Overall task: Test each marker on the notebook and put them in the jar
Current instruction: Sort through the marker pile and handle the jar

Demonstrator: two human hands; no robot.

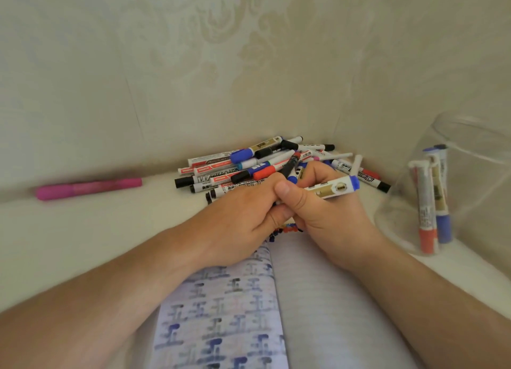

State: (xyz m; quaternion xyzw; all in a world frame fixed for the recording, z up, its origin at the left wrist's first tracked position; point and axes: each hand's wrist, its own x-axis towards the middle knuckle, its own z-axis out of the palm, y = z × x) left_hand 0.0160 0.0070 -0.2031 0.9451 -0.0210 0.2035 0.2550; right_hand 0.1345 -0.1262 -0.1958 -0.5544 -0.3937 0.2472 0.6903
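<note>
**Marker Check Under Way at the Notebook**

Pale damask wallpaper backs a white counter where a person works through a heap of markers. Over the top edge of the open notebook, the right hand curls around a gold-and-white marker, its blue end pointing right, toward the jar. The left hand meets it at the marker's other end, fingers closed there as if around the cap or tip; what exactly they pinch is hidden between the two hands.

By the look of it the marker is light, rigid plastic with a smooth, somewhat slick barrel, best held mid-barrel with thumb and fingers while the other hand takes the cap. A firm, straight pull seems safer than a twist, and the wet tip should be kept off skin.

Blue and black test marks cover the notebook's left page, and a few coloured marks show just under the hands at its top.

Just behind the hands, the pile of markers lies against the wall, caps in blue, black and red crossing in every direction; they could roll if nudged. At right, well apart from the pile, the clear jar holds a few markers standing on end. Its thin transparent wall looks breakable or easily tipped, so lowering a marker in is likely wiser than dropping it. Far left, a pink marker lies alone near the wall.
</note>
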